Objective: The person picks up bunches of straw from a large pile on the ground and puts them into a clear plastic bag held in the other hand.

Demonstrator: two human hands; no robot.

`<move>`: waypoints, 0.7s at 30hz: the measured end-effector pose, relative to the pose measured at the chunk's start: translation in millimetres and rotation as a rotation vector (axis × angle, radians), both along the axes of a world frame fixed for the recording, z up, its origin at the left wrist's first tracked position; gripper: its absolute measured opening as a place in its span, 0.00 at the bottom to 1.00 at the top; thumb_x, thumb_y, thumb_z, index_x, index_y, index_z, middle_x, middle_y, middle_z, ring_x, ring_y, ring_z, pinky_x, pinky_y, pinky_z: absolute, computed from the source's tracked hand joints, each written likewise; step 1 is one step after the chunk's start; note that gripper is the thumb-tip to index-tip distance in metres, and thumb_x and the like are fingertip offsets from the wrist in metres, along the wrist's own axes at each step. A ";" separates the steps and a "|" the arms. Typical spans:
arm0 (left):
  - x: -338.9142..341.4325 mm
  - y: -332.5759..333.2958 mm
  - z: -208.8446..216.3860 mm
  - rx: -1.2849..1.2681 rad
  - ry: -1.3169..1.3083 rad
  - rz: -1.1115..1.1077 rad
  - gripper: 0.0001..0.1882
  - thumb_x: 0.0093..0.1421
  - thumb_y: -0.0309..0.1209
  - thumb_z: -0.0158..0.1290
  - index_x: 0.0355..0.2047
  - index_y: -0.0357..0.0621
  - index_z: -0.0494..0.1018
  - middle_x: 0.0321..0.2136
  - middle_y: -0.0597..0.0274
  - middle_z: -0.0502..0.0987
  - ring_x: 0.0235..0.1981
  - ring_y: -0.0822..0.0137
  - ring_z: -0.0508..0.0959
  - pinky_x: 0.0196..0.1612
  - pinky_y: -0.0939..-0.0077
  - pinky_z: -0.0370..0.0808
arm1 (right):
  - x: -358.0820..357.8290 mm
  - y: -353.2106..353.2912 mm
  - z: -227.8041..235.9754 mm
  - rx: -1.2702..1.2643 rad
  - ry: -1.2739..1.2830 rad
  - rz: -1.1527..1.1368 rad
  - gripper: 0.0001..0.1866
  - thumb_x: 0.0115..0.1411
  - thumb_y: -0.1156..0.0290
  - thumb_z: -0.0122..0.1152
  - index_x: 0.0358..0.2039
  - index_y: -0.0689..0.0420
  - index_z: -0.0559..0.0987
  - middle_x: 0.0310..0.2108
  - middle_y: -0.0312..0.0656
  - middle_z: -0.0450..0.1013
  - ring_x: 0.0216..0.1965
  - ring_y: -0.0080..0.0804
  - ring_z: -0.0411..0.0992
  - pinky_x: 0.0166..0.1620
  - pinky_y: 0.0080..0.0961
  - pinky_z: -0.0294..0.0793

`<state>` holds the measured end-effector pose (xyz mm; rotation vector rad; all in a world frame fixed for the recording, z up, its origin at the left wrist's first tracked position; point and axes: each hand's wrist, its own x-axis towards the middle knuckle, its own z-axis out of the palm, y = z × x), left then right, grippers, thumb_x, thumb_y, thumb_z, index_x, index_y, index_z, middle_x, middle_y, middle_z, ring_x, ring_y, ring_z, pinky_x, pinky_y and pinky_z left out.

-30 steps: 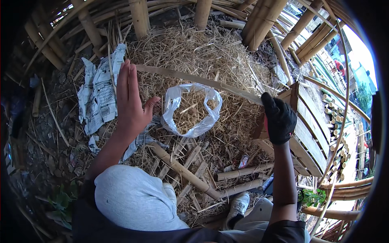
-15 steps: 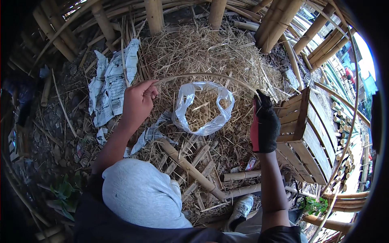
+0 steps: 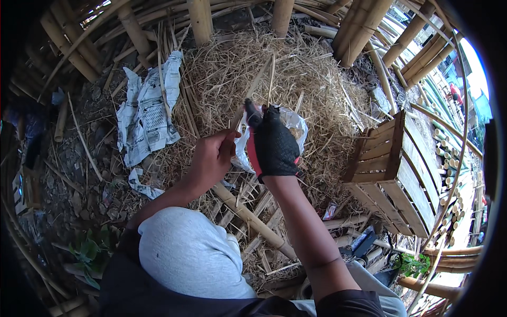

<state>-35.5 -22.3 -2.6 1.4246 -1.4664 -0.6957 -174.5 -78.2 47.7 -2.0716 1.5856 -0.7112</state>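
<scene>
A thin bamboo strip (image 3: 271, 79) is bent into a narrow, pointed loop, its bend facing away from me over the straw. My bare left hand (image 3: 212, 156) is closed in a pinch on one end of it. Close by on the right, my right hand (image 3: 274, 147), in a black and red work glove, is closed around the strip where its two sides come near each other. A clear plastic bag (image 3: 300, 122) lies open in a ring on the straw below, partly hidden by both hands.
Dry straw (image 3: 227, 63) covers the ground ahead. Torn newspaper (image 3: 145, 127) lies at left, a slatted wooden crate (image 3: 414, 174) stands at right. A bamboo pole (image 3: 253, 219) lies in front of me, near a grey cloth-covered shape (image 3: 190, 253). Bamboo posts (image 3: 200, 24) line the far side.
My right hand has moved left, close beside the left hand, which shifted slightly right and nearer me. The strip went from a wide arc to a tight, pointed loop.
</scene>
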 end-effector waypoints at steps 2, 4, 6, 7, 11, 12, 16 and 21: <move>-2.2 2.3 2.6 -0.068 -0.078 -0.029 0.09 0.64 0.19 0.48 0.42 0.34 0.77 0.23 0.51 0.78 0.23 0.61 0.81 0.27 0.69 0.74 | 4.4 -2.2 5.1 0.073 -0.012 0.022 0.19 0.70 0.57 0.47 0.56 0.48 0.76 0.42 0.57 0.78 0.41 0.55 0.78 0.40 0.45 0.76; -5.3 4.4 4.9 -0.250 -0.183 -0.148 0.14 0.58 0.14 0.48 0.44 0.34 0.75 0.27 0.45 0.79 0.28 0.49 0.82 0.31 0.63 0.76 | 4.1 -4.0 8.5 0.108 -0.029 0.158 0.20 0.70 0.56 0.46 0.60 0.43 0.74 0.41 0.63 0.76 0.42 0.59 0.77 0.43 0.46 0.75; -5.6 3.4 8.0 -0.243 -0.198 -0.148 0.16 0.57 0.13 0.48 0.45 0.34 0.75 0.29 0.45 0.79 0.30 0.45 0.81 0.33 0.60 0.77 | 4.3 -5.1 8.2 0.017 0.006 0.135 0.21 0.71 0.54 0.44 0.62 0.36 0.71 0.41 0.62 0.75 0.42 0.58 0.78 0.44 0.47 0.75; -5.0 2.1 9.7 -0.248 -0.223 -0.173 0.17 0.56 0.12 0.48 0.45 0.34 0.74 0.31 0.44 0.80 0.32 0.42 0.81 0.36 0.57 0.78 | 5.1 -7.1 7.2 -0.061 0.041 0.149 0.22 0.71 0.52 0.42 0.65 0.29 0.69 0.42 0.62 0.74 0.43 0.56 0.78 0.45 0.47 0.75; -0.1 -6.9 17.0 -0.343 -0.334 -0.202 0.17 0.56 0.12 0.48 0.45 0.33 0.74 0.31 0.45 0.80 0.33 0.43 0.81 0.38 0.57 0.80 | 6.6 -18.3 3.5 0.029 -0.057 0.010 0.21 0.71 0.56 0.43 0.63 0.36 0.72 0.36 0.61 0.74 0.41 0.57 0.78 0.42 0.50 0.75; 0.5 -7.8 18.2 -0.358 -0.401 -0.203 0.15 0.56 0.13 0.49 0.44 0.33 0.74 0.31 0.46 0.80 0.32 0.46 0.82 0.37 0.59 0.81 | 5.9 -22.9 4.3 0.028 -0.055 0.009 0.21 0.71 0.56 0.43 0.63 0.36 0.72 0.36 0.61 0.74 0.41 0.57 0.78 0.42 0.50 0.75; -2.5 0.3 16.4 -0.307 -0.574 -0.210 0.12 0.58 0.17 0.52 0.43 0.33 0.74 0.31 0.48 0.80 0.28 0.53 0.83 0.34 0.64 0.82 | -10.6 -46.3 13.6 0.249 -0.715 -0.478 0.29 0.68 0.47 0.52 0.36 0.67 0.77 0.25 0.55 0.77 0.30 0.47 0.78 0.35 0.44 0.74; 0.5 6.1 9.0 -0.258 -0.678 -0.246 0.10 0.61 0.21 0.53 0.43 0.32 0.73 0.29 0.50 0.79 0.26 0.58 0.83 0.31 0.67 0.83 | -35.5 -61.4 8.7 0.118 -0.351 -0.303 0.23 0.69 0.51 0.50 0.37 0.61 0.79 0.28 0.56 0.79 0.32 0.52 0.79 0.37 0.44 0.75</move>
